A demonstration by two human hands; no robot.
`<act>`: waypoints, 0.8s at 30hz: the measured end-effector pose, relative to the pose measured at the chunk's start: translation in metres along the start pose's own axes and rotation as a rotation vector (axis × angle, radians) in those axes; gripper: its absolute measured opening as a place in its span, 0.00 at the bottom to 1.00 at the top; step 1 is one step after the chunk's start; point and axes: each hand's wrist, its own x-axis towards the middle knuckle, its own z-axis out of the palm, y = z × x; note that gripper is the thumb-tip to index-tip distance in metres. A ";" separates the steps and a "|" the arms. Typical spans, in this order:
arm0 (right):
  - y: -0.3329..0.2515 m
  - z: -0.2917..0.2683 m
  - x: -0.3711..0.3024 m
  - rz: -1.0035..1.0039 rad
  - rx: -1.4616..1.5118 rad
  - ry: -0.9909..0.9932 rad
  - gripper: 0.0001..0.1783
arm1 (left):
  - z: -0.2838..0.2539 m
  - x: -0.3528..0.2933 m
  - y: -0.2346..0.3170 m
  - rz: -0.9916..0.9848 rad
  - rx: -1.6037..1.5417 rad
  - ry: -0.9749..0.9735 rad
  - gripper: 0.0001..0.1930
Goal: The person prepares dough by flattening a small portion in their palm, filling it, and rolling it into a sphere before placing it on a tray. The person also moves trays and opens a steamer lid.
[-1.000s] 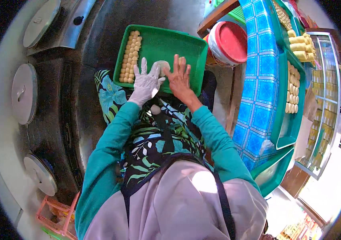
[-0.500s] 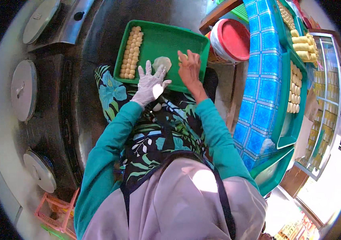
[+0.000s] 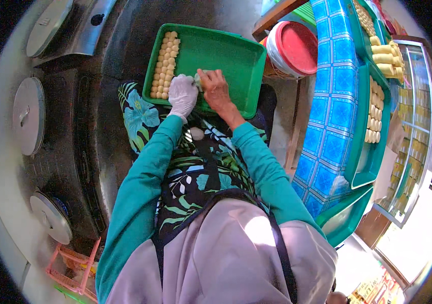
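Note:
A green tray (image 3: 221,48) rests across my lap, with rows of small pale dough balls (image 3: 165,63) packed along its left side. My left hand (image 3: 183,93), in a white glove, is closed above the tray beside these rows. My right hand (image 3: 216,90) is bare and comes in from the right, its fingers closed against the left one. Between the two hands shows a bit of a thin pale sheet (image 3: 197,81); most of it is hidden by the fingers. Whether anything lies inside it I cannot tell. A white round thing (image 3: 196,134) is on my patterned apron below the tray.
To the right, a blue checked tablecloth (image 3: 330,106) carries green trays (image 3: 363,172) with pale dough pieces (image 3: 374,111) and rolls (image 3: 385,53). A red-lidded bucket (image 3: 297,48) stands beyond my tray. Pots with lids (image 3: 29,115) line the left, above a pink basket (image 3: 71,268).
The thin pale sheet has been lifted off the tray into my hands. My left hand has closed from spread fingers, and my right hand has moved left to meet it.

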 end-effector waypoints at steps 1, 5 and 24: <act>-0.003 0.001 0.000 -0.013 -0.058 -0.020 0.29 | -0.003 0.004 0.002 0.000 0.007 0.001 0.08; -0.001 0.004 -0.002 0.081 -0.011 0.217 0.27 | -0.006 0.013 0.007 -0.173 -0.069 -0.079 0.09; 0.007 0.016 0.001 0.393 0.320 0.154 0.07 | -0.031 0.029 0.038 -0.174 -0.238 -0.293 0.13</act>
